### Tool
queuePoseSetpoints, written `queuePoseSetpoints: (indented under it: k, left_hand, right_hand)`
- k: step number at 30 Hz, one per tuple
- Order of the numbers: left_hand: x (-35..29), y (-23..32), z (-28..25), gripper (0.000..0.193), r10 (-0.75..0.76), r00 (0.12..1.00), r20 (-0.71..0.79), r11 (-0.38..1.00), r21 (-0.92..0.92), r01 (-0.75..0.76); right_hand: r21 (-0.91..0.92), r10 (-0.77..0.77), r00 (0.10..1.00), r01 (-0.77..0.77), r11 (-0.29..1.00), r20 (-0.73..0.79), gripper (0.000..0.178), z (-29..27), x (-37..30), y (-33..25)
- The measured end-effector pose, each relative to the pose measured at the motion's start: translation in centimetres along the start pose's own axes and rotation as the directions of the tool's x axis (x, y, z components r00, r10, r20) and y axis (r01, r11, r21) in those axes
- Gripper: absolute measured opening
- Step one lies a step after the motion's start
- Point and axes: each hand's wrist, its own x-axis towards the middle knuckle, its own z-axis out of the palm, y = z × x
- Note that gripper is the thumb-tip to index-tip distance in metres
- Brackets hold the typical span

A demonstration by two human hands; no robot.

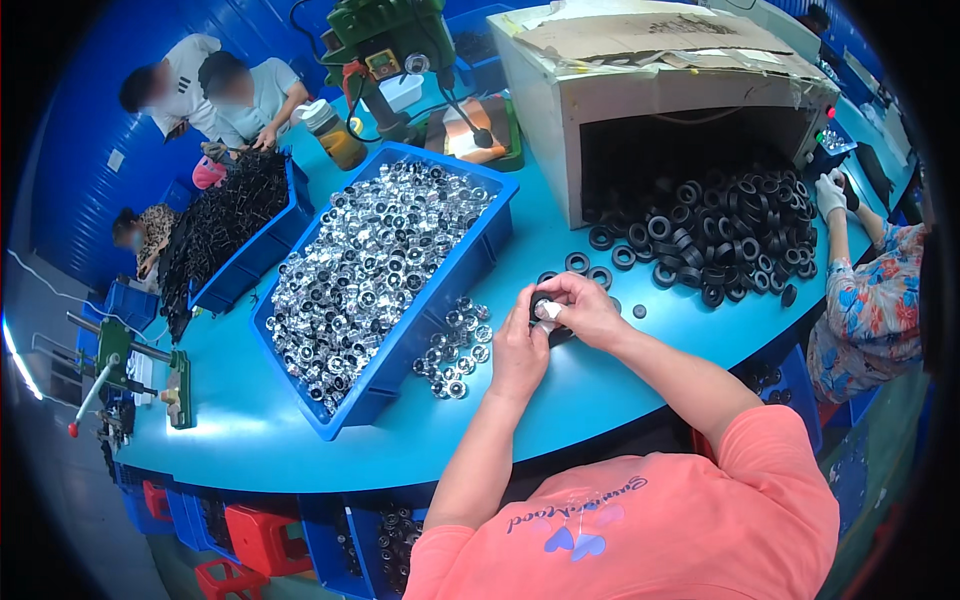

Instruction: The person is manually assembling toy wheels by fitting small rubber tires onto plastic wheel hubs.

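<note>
Both hands meet over the near middle of the turquoise table. My left hand [520, 350] is closed around a small black rubber tyre [539, 300], and my right hand [590, 312] pinches it from the other side. Something white shows between the fingers; whether it is a wheel hub or a finger cover I cannot tell. Several loose black tyres [577, 262] lie just beyond my hands. Left of them sits a small cluster of clear, shiny wheel hubs [455, 350] with dark centres. A small dark disc [640, 311] rests to the right of my right hand.
A blue bin [400, 400] full of clear hubs stands left. Black tyres [715, 235] spill from a white box [545, 130] at the back right. A green press [385, 60] stands behind, another machine [130, 365] far left. Co-workers sit at the far left and a person [870, 290] at right.
</note>
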Motion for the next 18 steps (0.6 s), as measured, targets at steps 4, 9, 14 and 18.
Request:
queuePoseSetpoints:
  k: [4,9,14,18]
  left_hand:
    - [-0.2,-0.1,0.0,0.053,0.019,0.998,-0.064,1.000,0.007,-0.019]
    - [-0.5,0.5,-0.2,0.053,0.029,0.995,-0.097,0.997,0.075,-0.022]
    - [-1.0,0.8,-0.3,0.054,0.037,0.995,-0.090,0.987,0.161,-0.023]
    - [-0.8,0.8,-0.3,0.053,0.044,0.992,-0.119,0.987,0.158,-0.025]
  right_hand:
    - [-0.187,-0.080,0.996,0.072,0.980,-0.038,0.022,0.8,-0.3,-1.3]
    - [-0.089,0.002,1.000,-0.005,0.996,-0.030,0.020,1.5,-0.1,-1.6]
    - [0.150,0.093,0.995,-0.096,0.984,0.027,0.020,1.5,0.2,-0.3]
    - [0.129,0.124,0.992,-0.124,0.984,0.011,0.021,1.8,0.3,-1.6]
